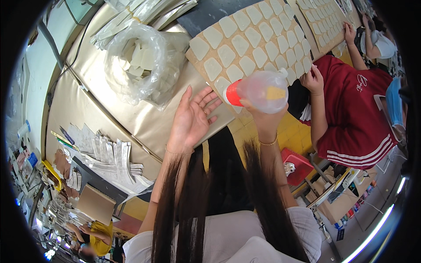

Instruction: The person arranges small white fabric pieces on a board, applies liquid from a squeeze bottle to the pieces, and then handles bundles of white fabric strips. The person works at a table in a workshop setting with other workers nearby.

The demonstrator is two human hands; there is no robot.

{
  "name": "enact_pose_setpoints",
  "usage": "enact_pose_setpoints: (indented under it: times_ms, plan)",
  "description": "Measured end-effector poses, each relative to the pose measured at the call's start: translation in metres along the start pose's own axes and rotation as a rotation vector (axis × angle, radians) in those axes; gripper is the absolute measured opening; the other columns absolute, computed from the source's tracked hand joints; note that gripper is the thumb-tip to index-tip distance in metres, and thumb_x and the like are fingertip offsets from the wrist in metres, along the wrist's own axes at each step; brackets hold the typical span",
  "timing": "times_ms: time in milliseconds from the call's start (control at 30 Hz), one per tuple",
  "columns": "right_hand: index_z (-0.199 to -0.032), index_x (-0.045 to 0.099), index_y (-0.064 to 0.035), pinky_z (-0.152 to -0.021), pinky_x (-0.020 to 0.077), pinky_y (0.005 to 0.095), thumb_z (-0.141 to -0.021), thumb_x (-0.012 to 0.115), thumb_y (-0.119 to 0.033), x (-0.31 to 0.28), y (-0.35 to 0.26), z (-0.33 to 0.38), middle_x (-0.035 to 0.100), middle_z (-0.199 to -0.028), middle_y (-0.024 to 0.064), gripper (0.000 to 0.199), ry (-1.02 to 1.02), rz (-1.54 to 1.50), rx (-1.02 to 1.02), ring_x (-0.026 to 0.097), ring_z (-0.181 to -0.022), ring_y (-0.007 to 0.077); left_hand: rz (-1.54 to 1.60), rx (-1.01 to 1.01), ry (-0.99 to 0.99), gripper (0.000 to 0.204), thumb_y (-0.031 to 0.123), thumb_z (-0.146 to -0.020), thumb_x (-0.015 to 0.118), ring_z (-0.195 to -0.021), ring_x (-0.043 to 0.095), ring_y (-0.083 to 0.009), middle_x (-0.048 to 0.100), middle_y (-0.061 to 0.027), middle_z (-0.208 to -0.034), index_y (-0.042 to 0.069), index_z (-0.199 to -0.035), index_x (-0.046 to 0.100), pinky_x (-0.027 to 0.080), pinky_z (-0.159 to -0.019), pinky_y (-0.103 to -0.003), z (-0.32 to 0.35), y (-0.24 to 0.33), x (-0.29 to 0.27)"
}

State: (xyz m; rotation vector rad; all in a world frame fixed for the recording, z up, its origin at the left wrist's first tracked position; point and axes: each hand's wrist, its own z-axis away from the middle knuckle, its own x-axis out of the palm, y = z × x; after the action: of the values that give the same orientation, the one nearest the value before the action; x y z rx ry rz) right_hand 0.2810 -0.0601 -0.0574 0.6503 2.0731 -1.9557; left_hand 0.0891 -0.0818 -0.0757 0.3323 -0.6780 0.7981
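My right hand is wrapped round a translucent plastic bottle with a red band near one end. The bottle is tilted on its side, over the near edge of a tan board. Rows of pale, rounded, flat pieces lie on that board. My left hand is open and palm up, its fingers spread beside the board's near left corner, with nothing in it. To its upper left stands a clear plastic bag, its mouth wide, with loose pale pieces inside.
A co-worker in a red shirt sits at the right, one hand at the board's right edge. Another piece-covered board lies beyond. Bundled pale strips and stacked strips rest on the gold-covered table. A red stool stands below.
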Motion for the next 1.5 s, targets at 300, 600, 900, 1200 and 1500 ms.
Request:
enact_pose_setpoints:
  times_ms: [300,600,900,1200,1500]
  plan:
    - [-0.110,0.056,0.0009,-0.080,0.0513,0.0305,-0.057,0.090,-0.016,-0.023,-0.011,0.007,0.064,-0.102,0.0077,0.065,0.139,-0.065,0.057,0.062,-0.091,0.0158,-0.052,-0.052,-0.011,0.052,0.048,-0.097,0.035,-0.117,0.048,-0.0251,0.053,-0.0096,-0.123,0.006,-0.125,0.048,0.034,-0.094,-0.040,-0.003,-0.017,-0.001]
    - [-0.103,0.059,0.0011,-0.072,0.0519,0.0293,-0.053,0.092,-0.017,-0.015,-0.005,0.011,0.066,-0.093,0.0086,0.062,-0.002,0.080,-0.014,0.064,-0.081,0.0167,-0.026,-0.077,-0.018,0.052,0.049,-0.097,0.033,-0.111,0.052,-0.0251,0.058,-0.0103,-0.118,0.006,-0.117,0.051,0.036,-0.091,-0.036,-0.007,-0.029,-0.002]
    - [-0.116,0.053,0.0007,-0.082,0.0510,0.0323,-0.060,0.089,-0.019,-0.036,-0.002,0.016,0.063,-0.107,0.0098,0.069,0.021,0.164,-0.044,0.062,-0.095,0.0186,-0.013,-0.070,-0.019,0.051,0.049,-0.096,0.034,-0.109,0.053,-0.0254,0.058,-0.0101,-0.116,0.005,-0.115,0.051,0.038,-0.089,-0.036,-0.006,-0.030,-0.001]
    - [-0.117,0.054,0.0025,-0.084,0.0504,0.0310,-0.071,0.082,-0.019,-0.020,-0.008,-0.035,0.063,-0.106,0.0087,0.058,0.247,0.025,-0.137,0.061,-0.095,0.0172,-0.012,-0.100,-0.031,0.047,0.050,-0.095,0.038,-0.112,0.050,-0.0241,0.058,-0.0074,-0.118,0.009,-0.114,0.053,0.034,-0.092,-0.038,-0.011,-0.031,-0.009]
    - [-0.098,0.064,0.0012,-0.069,0.0529,0.0281,-0.056,0.091,-0.023,0.018,-0.012,-0.044,0.068,-0.086,0.0097,0.055,0.106,0.131,-0.177,0.067,-0.077,0.0182,-0.001,-0.115,-0.064,0.049,0.050,-0.095,0.038,-0.113,0.050,-0.0235,0.057,-0.0071,-0.119,0.009,-0.116,0.052,0.033,-0.092,-0.037,-0.009,-0.029,-0.010]
